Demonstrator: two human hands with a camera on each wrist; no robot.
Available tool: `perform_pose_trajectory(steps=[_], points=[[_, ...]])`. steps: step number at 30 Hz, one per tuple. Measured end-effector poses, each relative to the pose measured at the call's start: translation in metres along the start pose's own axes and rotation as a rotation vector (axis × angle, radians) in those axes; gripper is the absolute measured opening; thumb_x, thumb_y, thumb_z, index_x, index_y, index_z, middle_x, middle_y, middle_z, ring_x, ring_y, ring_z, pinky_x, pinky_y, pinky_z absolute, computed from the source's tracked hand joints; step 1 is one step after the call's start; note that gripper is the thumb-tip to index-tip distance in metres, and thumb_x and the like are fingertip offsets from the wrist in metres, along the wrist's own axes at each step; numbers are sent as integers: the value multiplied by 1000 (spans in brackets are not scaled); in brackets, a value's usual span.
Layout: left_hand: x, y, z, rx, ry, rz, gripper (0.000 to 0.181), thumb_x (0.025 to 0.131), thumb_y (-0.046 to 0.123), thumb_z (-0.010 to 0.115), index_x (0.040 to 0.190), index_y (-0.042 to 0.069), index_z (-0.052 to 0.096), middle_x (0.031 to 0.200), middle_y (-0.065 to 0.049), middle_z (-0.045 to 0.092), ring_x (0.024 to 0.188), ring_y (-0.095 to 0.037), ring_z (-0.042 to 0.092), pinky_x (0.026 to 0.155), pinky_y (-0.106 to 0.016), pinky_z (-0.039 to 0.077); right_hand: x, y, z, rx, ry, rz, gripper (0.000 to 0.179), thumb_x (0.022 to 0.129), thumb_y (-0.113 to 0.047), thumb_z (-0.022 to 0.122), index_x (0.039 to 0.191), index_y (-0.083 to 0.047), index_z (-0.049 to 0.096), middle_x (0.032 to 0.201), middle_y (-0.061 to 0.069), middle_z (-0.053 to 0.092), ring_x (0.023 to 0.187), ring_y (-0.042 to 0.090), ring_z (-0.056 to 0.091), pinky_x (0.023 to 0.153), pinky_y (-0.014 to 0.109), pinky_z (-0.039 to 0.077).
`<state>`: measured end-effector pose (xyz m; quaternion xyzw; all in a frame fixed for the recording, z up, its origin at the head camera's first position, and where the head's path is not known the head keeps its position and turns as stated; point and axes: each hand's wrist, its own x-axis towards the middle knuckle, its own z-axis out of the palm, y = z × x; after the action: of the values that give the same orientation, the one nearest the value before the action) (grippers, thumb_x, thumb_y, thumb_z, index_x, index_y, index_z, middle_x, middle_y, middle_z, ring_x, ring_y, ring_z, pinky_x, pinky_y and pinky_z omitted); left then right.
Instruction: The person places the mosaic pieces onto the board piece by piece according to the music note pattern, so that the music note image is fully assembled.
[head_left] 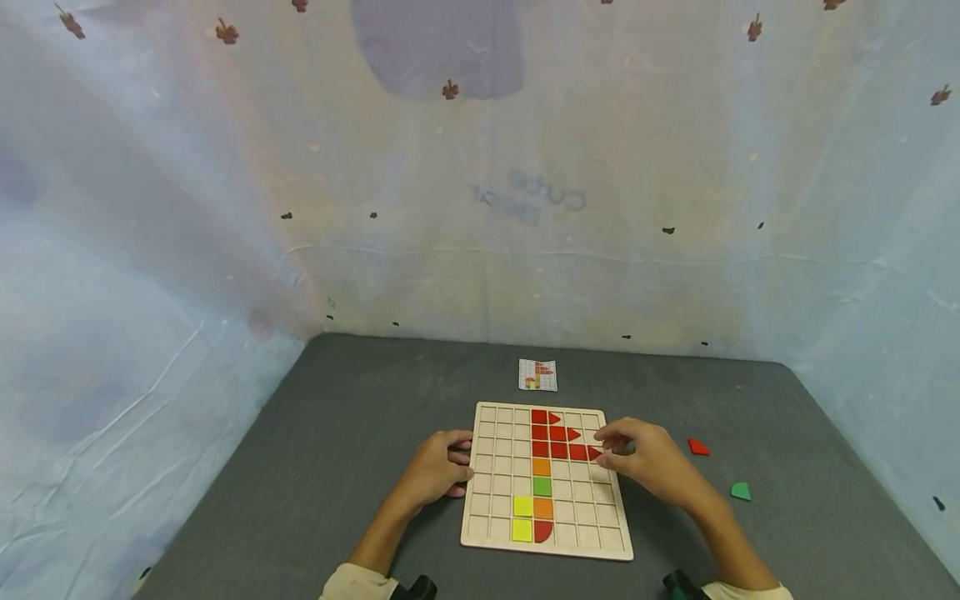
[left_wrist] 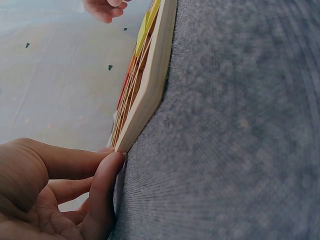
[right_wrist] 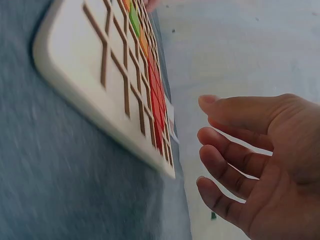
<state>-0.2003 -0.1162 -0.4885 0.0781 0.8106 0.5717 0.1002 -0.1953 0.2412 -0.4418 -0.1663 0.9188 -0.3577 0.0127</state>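
Observation:
A wooden grid board point(head_left: 500, 533) lies on the dark table with flat coloured pieces set in its cells. Three rows of red squares, each ending in a red triangle point(head_left: 573, 434), fill part of its top. Below them run orange, green point(head_left: 542, 487) and yellow squares point(head_left: 522, 530), with a red quarter circle point(head_left: 543, 531) at the bottom. My left hand point(head_left: 433, 471) touches the board's left edge with thumb and fingertips, fingers loosely bent. Over the right edge hovers my right hand point(head_left: 648, 458), beside the longest red row. Nothing shows between its fingers point(right_wrist: 227, 150) in the right wrist view.
Behind the board lies a small card point(head_left: 537, 376) printed with a similar coloured grid pattern. A red piece point(head_left: 698, 447) and a green piece point(head_left: 740, 491) lie loose on the table to the right. A pale patterned sheet point(head_left: 480, 275) hangs around the table's back and sides.

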Motion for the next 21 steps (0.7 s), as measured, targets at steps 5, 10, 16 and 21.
perform_pose_trajectory(steps=[5, 10, 16, 21], points=[[1, -1, 0, 0, 2, -1, 62, 87, -6, 75, 146, -7, 57, 133, -19, 61, 107, -27, 66, 63, -36, 65, -1, 14, -12, 0, 17, 64, 33, 91, -18, 84, 121, -7, 75, 106, 2, 72, 95, 16, 64, 73, 28, 55], [1, -1, 0, 4, 4, 5, 62, 87, -6, 75, 146, -7, 57, 133, -19, 61, 108, -27, 66, 62, -36, 65, -3, 27, -20, -48, 37, 93, 34, 90, -18, 85, 121, -7, 75, 107, 4, 74, 96, 17, 65, 73, 30, 55], [1, -2, 0, 8, 6, 10, 62, 87, -6, 75, 146, -7, 57, 132, -19, 61, 107, -27, 66, 62, -35, 65, -6, 39, -28, -93, 41, 140, 36, 90, -20, 85, 121, -7, 75, 108, 4, 73, 96, 19, 65, 78, 38, 56], [1, -2, 1, 8, 2, 9, 62, 87, -6, 75, 146, -7, 57, 132, -19, 61, 107, -27, 66, 62, -35, 65, -10, 51, -36, -88, 31, 177, 39, 90, -21, 86, 123, -5, 74, 109, 5, 73, 98, 20, 65, 80, 40, 56]])
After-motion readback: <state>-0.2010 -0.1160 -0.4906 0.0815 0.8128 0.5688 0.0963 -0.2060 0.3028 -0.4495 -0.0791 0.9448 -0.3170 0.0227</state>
